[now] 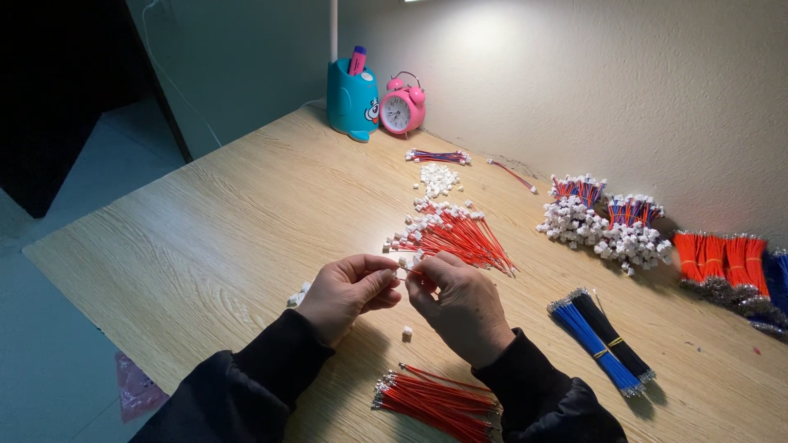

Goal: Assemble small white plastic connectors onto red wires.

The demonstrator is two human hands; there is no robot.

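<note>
Both hands meet over the bench (246, 213): left hand (349, 291) pinches a small white connector housing (403, 264), right hand (460, 308) pinches a thin red wire (420, 268) at its mouth. Risk as I see it: loosen either grip and the housing drops beside the stray one (406, 333) at six o'clock, or the terminal bends. Finished red leads (455, 234) lie at twelve.

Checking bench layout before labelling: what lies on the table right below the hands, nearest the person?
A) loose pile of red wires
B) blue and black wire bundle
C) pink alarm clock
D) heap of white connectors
A: the loose pile of red wires lies on the wooden table just below the left hand and right hand, between the dark sleeves.
</note>
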